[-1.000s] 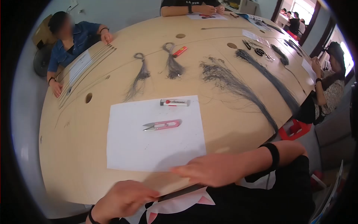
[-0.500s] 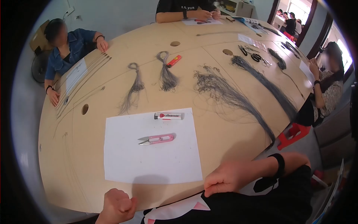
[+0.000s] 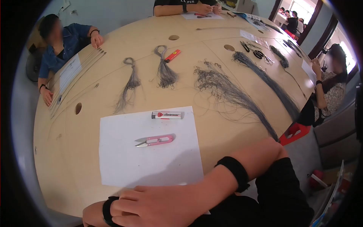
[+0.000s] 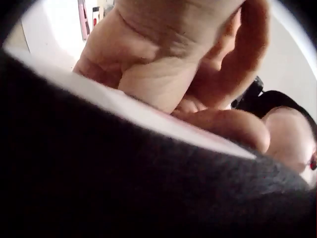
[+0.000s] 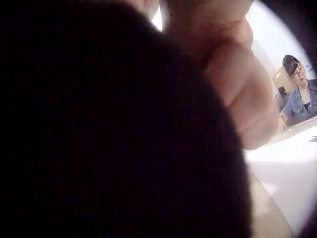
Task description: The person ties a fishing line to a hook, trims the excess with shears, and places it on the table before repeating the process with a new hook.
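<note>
In the head view my right hand [image 3: 155,206] lies across my left wrist, its bent fingers [image 3: 130,196] ending beside the black band [image 3: 109,212] there. My left hand is covered by it in that view. The left wrist view shows my left hand [image 4: 158,44] close up, with loosely curled fingers and nothing seen between them. Most of the right wrist view is dark, with part of a hand [image 5: 237,84] at the upper right. Nearest to the hands is a white sheet [image 3: 121,159], bearing pink thread snips [image 3: 157,140] and a white tube with a dark end [image 3: 168,115].
Bundles of thin grey strands lie beyond: a small looped one [image 3: 132,77], a larger one [image 3: 166,73] by a red lighter [image 3: 172,56], and long ones [image 3: 227,92] to the right. Scissors [image 3: 259,55] lie farther back. Other people sit around the table [image 3: 68,159].
My hands were apart at the near table edge half a second ago. The right hand has moved left and now lies over the left wrist. The snips and tube stayed put.
</note>
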Tool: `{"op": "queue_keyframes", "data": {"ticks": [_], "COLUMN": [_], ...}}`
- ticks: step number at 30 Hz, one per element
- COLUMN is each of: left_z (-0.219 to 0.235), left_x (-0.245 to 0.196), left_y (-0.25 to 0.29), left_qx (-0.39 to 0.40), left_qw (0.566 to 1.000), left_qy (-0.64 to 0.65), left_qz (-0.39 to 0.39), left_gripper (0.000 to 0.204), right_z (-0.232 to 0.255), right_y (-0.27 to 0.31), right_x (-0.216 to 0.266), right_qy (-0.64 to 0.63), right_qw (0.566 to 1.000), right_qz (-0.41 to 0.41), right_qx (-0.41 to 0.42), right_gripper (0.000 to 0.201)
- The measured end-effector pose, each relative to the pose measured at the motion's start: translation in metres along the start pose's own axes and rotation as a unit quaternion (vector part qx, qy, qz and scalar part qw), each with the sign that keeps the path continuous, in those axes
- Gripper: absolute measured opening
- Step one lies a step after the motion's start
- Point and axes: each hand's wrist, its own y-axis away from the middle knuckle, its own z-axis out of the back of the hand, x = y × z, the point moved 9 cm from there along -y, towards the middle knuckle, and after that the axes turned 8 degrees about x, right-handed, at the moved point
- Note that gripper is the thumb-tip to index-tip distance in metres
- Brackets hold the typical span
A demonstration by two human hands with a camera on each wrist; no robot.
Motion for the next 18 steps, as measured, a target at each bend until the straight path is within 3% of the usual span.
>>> {"op": "queue_keyframes", "data": {"ticks": [1, 5, 6, 7, 8, 9, 10, 11, 13, 16, 18], "left_z": [0.003, 0.034, 0.036, 0.06, 0.073, 0.083, 0.091, 0.1, 0.108, 0.102, 0.099], "left_x": [-0.005, -0.015, 0.008, 0.022, 0.034, 0.057, 0.069, 0.081, 0.1, 0.124, 0.129], "left_y": [0.0, 0.003, 0.008, 0.018, 0.034, 0.061, 0.082, 0.093, 0.096, 0.099, 0.099], "left_qx": [-0.006, -0.059, 0.067, -0.106, -0.11, -0.178, -0.259, -0.359, -0.398, -0.39, -0.386], "left_qw": [1.0, 0.997, 0.988, 0.985, 0.988, 0.956, 0.927, 0.881, 0.867, 0.859, 0.862], "left_qy": [-0.006, 0.0, 0.138, 0.135, 0.106, 0.198, 0.206, 0.279, 0.277, 0.31, 0.3], "left_qz": [-0.019, -0.055, 0.024, 0.022, 0.021, 0.122, 0.177, 0.127, 0.117, 0.115, 0.136], "left_gripper": [0.012, 0.016, 0.031, 0.009, 0.01, 0.004, 0.013, 0.025, 0.029, 0.026, 0.026], "right_z": [0.004, 0.044, 0.061, 0.096, 0.13, 0.172, 0.206, 0.239, 0.287, 0.32, 0.316], "right_y": [0.002, 0.025, 0.044, 0.066, 0.087, 0.124, 0.139, 0.176, 0.206, 0.247, 0.251], "right_x": [-0.005, -0.031, -0.047, -0.056, -0.066, -0.081, -0.074, -0.096, -0.12, -0.188, -0.229], "right_qy": [0.001, -0.074, -0.043, -0.01, 0.114, 0.117, 0.179, 0.213, 0.325, 0.346, 0.321], "right_qw": [1.0, 0.99, 0.985, 0.972, 0.934, 0.894, 0.843, 0.786, 0.733, 0.746, 0.764], "right_qz": [-0.006, -0.053, -0.138, -0.222, -0.325, -0.333, -0.373, -0.439, -0.511, -0.498, -0.532], "right_qx": [-0.001, -0.106, -0.095, -0.082, -0.091, -0.276, -0.343, -0.379, -0.309, -0.273, -0.174], "right_gripper": [0.045, 0.01, 0.011, 0.015, 0.016, 0.015, 0.017, 0.023, 0.03, 0.031, 0.032]}}
